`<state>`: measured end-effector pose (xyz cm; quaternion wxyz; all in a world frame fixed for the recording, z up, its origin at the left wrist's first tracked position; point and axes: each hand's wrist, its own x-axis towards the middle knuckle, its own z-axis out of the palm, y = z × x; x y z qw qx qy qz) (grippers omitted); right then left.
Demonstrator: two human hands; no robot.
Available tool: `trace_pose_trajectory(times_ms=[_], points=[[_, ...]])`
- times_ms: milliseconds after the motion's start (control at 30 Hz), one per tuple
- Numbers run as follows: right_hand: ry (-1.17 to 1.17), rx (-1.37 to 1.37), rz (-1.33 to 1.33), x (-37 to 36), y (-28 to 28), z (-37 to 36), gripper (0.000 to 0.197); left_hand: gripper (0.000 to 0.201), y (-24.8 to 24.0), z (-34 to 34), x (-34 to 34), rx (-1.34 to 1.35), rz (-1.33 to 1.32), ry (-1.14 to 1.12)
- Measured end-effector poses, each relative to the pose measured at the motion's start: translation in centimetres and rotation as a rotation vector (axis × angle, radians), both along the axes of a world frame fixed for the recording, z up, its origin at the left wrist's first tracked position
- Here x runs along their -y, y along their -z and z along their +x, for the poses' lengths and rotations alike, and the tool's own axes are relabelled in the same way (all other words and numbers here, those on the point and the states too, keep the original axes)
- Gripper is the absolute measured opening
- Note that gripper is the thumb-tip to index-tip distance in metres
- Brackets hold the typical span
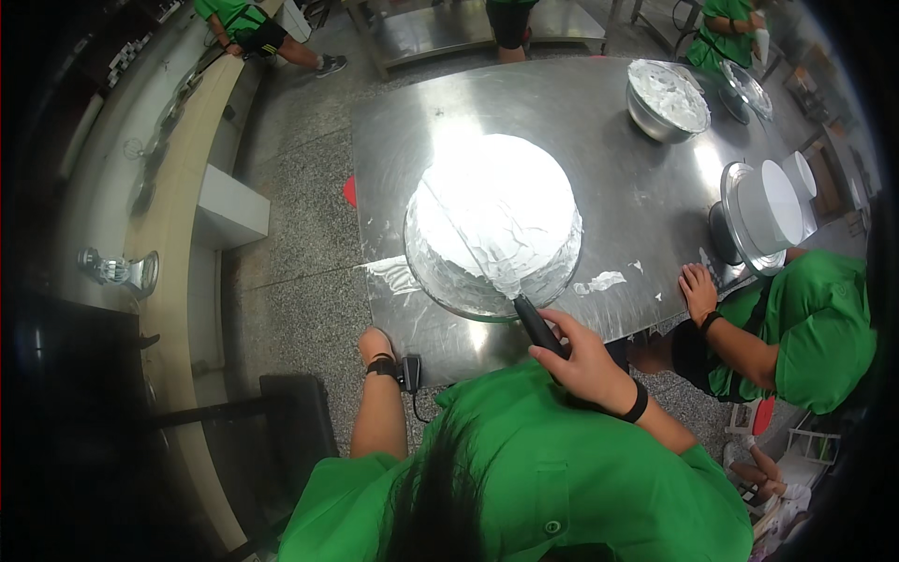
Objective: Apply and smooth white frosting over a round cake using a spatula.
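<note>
My right hand (585,361) is closed round the black handle of a cake spatula (540,328). Its long blade, smeared with white cream, lies diagonally across the top of a round cake (524,187) covered in white cream. The top is partly washed out by glare, and the cream near the blade is rough and ridged. Beneath the cake is a round metal turntable plate (440,302). My left hand (375,345) is low beside the table's left front corner, apart from the cake; its fingers do not show clearly.
Cream smears mark the steel table (609,215). A metal bowl of cream (667,101) stands at the far right, and another white cake (770,208) on a stand is nearer. At right, a co-worker's hand (698,292) rests on the table edge. Other people stand beyond.
</note>
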<state>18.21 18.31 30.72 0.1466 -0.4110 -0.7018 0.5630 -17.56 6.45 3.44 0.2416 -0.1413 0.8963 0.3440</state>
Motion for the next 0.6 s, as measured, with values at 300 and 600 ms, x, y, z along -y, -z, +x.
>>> trace_pose_trajectory(times_ms=[300, 600], points=[[-0.095, -0.22, -0.785, -1.7, 1.1, -0.6, 0.034, 0.049, -1.4, 0.6, -0.4, 0.025, 0.014, -0.009], [-0.011, -0.089, -0.399, 0.2, -0.2, -0.9, 0.037, 0.049, -3.4, 1.4, -1.1, 0.031, -0.015, -0.024]])
